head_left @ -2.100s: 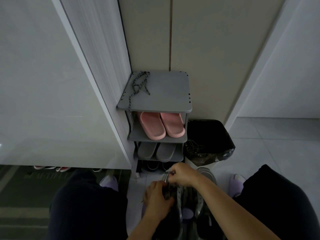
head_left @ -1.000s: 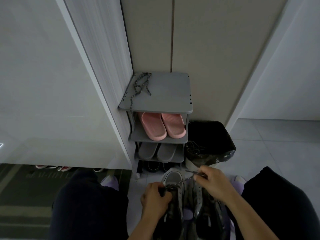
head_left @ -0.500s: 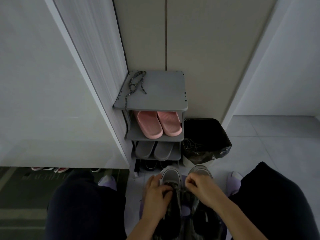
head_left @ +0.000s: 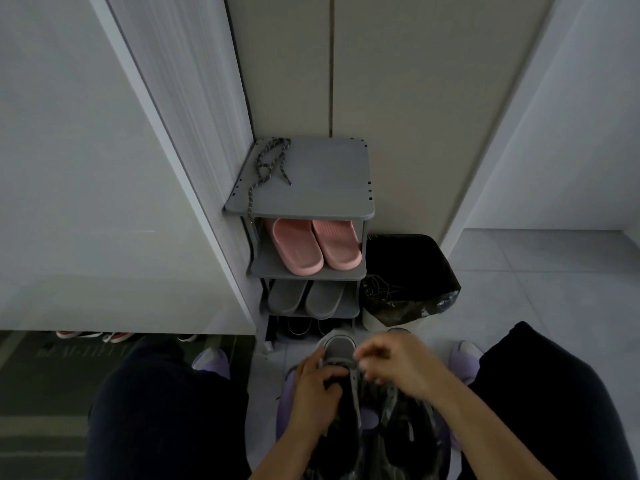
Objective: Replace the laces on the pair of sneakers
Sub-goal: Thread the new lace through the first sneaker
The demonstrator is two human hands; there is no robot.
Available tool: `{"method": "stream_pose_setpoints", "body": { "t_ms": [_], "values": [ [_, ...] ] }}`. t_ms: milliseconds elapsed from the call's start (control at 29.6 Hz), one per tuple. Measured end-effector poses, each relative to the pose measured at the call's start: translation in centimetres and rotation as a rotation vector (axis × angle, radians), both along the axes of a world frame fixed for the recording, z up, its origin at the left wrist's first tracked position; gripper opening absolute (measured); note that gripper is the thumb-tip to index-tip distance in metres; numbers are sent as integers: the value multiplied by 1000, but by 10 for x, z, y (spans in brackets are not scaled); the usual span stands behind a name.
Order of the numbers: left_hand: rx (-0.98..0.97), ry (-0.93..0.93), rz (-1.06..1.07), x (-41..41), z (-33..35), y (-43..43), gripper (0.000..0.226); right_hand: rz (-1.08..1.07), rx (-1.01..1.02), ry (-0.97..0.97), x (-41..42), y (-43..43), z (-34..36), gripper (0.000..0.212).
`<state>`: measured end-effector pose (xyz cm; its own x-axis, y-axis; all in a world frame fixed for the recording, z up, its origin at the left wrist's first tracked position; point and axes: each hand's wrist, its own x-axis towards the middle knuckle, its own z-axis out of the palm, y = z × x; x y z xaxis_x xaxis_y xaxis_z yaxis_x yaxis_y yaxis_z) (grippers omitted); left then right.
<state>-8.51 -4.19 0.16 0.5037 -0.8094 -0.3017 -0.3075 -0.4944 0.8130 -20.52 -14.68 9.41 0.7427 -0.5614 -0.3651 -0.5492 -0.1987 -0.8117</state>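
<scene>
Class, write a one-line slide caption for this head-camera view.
Left hand grips a grey sneaker, right hand curled at its lacing; a speckled lace lies atop the grey shoe rack.

A grey shoe rack stands against beige panels on pale tiles.

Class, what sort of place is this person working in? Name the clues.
Most likely a home entryway: a small grey shoe rack holding pink slippers and grey slippers, a tiled floor, and more shoes tucked under the cabinet on the left.
</scene>
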Motion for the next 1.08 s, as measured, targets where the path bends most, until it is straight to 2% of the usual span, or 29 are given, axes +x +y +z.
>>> {"method": "stream_pose_setpoints", "body": {
  "t_ms": [68,135,169,270,406,676,845,946,1014,1081],
  "values": [
    [-6,-6,-1,1,2,-1,53,156,-204,200,5,10,-13,9],
    [-39,-18,8,2,-2,-1,58,139,-447,293,7,14,-26,14],
    [-34,-22,13,2,-3,-1,56,91,-485,289,6,13,-32,16],
    [-11,-53,-17,0,-6,-1,45,13,-516,277,6,12,-41,16],
    [-22,-79,-21,-2,-6,-4,21,55,-534,325,8,9,-48,17],
    [28,-300,-96,5,-3,-9,15,118,-442,320,19,10,-52,20],
    [33,-217,-150,15,4,-13,11,118,-288,306,15,16,-51,31],
    [14,-130,-108,18,1,-11,37,105,-412,416,18,20,-45,33],
    [-3,-111,-77,20,4,-9,27,91,-501,478,18,18,-40,37],
    [-40,-78,-9,25,7,-6,18,85,-536,483,16,17,-39,31]
  ]
}}
